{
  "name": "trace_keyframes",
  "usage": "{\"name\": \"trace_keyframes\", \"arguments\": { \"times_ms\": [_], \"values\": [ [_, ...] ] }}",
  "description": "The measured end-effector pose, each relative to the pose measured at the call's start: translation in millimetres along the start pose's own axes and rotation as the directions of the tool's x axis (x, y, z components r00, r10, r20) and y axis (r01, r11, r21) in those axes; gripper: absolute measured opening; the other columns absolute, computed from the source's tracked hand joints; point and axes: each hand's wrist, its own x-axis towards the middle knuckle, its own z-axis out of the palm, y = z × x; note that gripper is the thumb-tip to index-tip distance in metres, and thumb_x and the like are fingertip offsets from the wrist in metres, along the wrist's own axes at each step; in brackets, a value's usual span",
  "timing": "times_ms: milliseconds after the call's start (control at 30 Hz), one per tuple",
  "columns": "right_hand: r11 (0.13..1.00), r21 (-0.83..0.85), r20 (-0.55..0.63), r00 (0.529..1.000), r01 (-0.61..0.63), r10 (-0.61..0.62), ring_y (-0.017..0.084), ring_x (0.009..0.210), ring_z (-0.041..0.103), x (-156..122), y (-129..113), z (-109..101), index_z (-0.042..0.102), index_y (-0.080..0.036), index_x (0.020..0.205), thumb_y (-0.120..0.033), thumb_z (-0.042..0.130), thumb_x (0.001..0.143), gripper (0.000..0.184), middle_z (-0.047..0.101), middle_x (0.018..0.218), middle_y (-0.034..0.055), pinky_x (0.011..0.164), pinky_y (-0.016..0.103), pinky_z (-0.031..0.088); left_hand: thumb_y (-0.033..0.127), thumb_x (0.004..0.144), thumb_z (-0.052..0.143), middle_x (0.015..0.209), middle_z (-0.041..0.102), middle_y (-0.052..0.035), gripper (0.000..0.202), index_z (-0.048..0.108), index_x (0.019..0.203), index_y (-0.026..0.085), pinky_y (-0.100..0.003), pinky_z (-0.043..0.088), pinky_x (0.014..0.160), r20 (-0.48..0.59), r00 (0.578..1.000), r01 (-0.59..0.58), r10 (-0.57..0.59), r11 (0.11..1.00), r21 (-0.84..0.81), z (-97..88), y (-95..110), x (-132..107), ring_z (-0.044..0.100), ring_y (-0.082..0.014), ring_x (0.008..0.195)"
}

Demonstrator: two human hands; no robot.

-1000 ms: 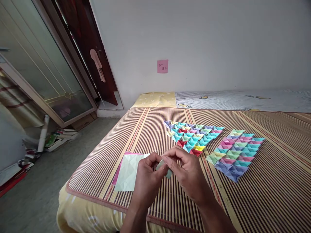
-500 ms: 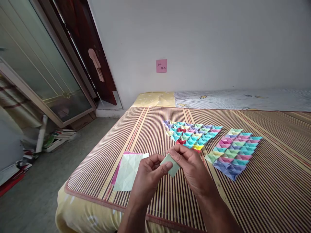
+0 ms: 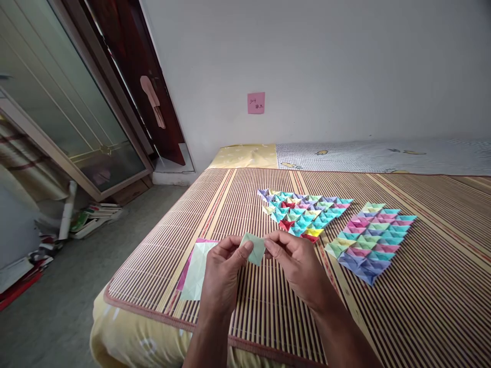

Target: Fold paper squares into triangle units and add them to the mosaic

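A small pale green folded paper [image 3: 253, 248] is held up above the bamboo mat between my two hands. My left hand [image 3: 226, 263] pinches its left side, thumb on the front face. At the paper's right edge, the thumb and fingertips of my right hand [image 3: 293, 260] close on it. Partly behind my left hand lies a creased pale green sheet [image 3: 197, 271] over a magenta sheet [image 3: 184, 276]. Beyond my hands rests a group of colourful folded paper boats [image 3: 307, 210] in rows, and a second such group [image 3: 372, 237] lies to the right.
The slatted bamboo mat [image 3: 161, 271] covers a bed with a yellow patterned sheet [image 3: 130, 329] at its front edge. A pink note [image 3: 255, 103] is stuck on the wall behind. Books [image 3: 95, 217] are piled on the floor at left, near a glass door [image 3: 80, 102].
The folded paper has moved slightly left and turned, showing more of its face. My left hand has shifted left, covering more of the green sheet; my right fingers have slid to the paper's edge.
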Motion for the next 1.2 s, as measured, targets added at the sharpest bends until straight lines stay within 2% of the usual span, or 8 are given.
{"name": "trace_keyframes", "arguments": {
  "times_ms": [200,533,667,800,900,1000,1067,1200],
  "values": [
    [0.998,0.064,0.089,0.996,-0.026,0.02,0.016,0.07,0.054,0.6,-4.0,-2.0,0.061,-0.021,0.075,-0.038,0.054,0.102,0.033,0.055,0.071,-0.0013,0.066,0.028,0.046,0.036,0.079,0.085,0.066,0.066,-0.0002,0.023,0.077,0.073,0.015,-0.023,0.045,0.064,0.033,0.999,-0.037,0.035,0.998,0.046,-4.8,5.3,-0.7,0.055,-0.0123,0.064],
    [0.993,0.094,0.059,0.996,-0.066,0.06,0.015,0.067,0.055,-0.8,0.5,4.7,0.066,-0.019,0.077,-0.043,0.069,0.094,0.03,0.059,0.071,-0.0016,0.062,0.027,0.045,0.036,0.078,0.086,0.062,0.063,0.0011,0.025,0.074,0.07,0.015,-0.022,0.045,0.059,-0.007,1.0,-0.023,0.023,0.999,0.048,-0.9,2.4,-1.2,0.053,-0.0109,0.059],
    [0.99,0.09,0.125,0.988,-0.105,0.093,0.012,0.061,0.048,-2.4,-0.8,5.0,0.065,-0.019,0.077,-0.041,0.071,0.092,0.028,0.052,0.067,-0.0043,0.056,0.025,0.039,0.037,0.077,0.087,0.061,0.063,0.0015,0.027,0.073,0.071,0.014,-0.022,0.044,0.056,0.008,1.0,-0.003,0.003,0.997,0.08,-0.3,0.4,-2.1,0.053,-0.0102,0.055],
    [0.99,0.086,0.137,0.985,-0.114,0.102,0.012,0.058,0.043,-1.9,-2.3,6.6,0.061,-0.019,0.071,-0.045,0.07,0.092,0.034,0.048,0.064,-0.0049,0.053,0.025,0.034,0.042,0.085,0.08,0.059,0.058,0.0031,0.034,0.069,0.069,0.014,-0.02,0.041,0.052,0.012,1.0,-0.004,0.003,0.996,0.086,0.5,-0.4,-2.8,0.049,-0.0087,0.052],
    [0.982,0.118,0.082,0.987,-0.149,0.14,0.013,0.059,0.045,-0.3,0.0,3.9,0.061,-0.019,0.072,-0.049,0.07,0.09,0.037,0.049,0.065,-0.0043,0.055,0.026,0.036,0.037,0.087,0.079,0.071,0.066,0.001,0.022,0.071,0.09,0.016,-0.021,0.048,0.062,0.077,0.997,-0.03,0.025,0.997,0.073,1.0,3.3,-3.5,0.059,-0.0113,0.064],
    [0.973,0.178,0.022,0.989,-0.149,0.147,0.013,0.063,0.047,1.2,4.0,-0.5,0.065,-0.018,0.076,-0.049,0.071,0.09,0.035,0.054,0.068,-0.0029,0.06,0.026,0.038,0.026,0.084,0.083,0.086,0.071,-0.001,0.032,0.066,0.109,0.021,-0.024,0.052,0.073,0.22,0.974,-0.08,0.061,0.994,0.079,0.7,8.4,-5.1,0.066,-0.0151,0.08],
    [0.963,0.229,0.009,0.99,-0.142,0.144,0.014,0.066,0.049,1.7,6.1,-1.8,0.067,-0.018,0.078,-0.048,0.07,0.091,0.033,0.056,0.069,-0.0021,0.062,0.027,0.04,0.024,0.085,0.082,0.089,0.07,-0.0015,0.027,0.065,0.106,0.021,-0.025,0.053,0.075,0.277,0.958,-0.108,0.076,0.989,0.101,0.1,9.8,-6.2,0.066,-0.0152,0.082],
    [0.943,0.293,0.022,0.988,-0.155,0.156,0.013,0.065,0.049,1.8,8.1,-0.9,0.067,-0.018,0.079,-0.048,0.072,0.091,0.033,0.056,0.069,-0.0026,0.062,0.027,0.04,0.025,0.086,0.082,0.086,0.067,-0.0007,0.016,0.069,0.093,0.019,-0.023,0.053,0.074,0.273,0.959,-0.116,0.077,0.984,0.133,-2.4,7.3,-6.7,0.065,-0.0135,0.079]
  ]
}}
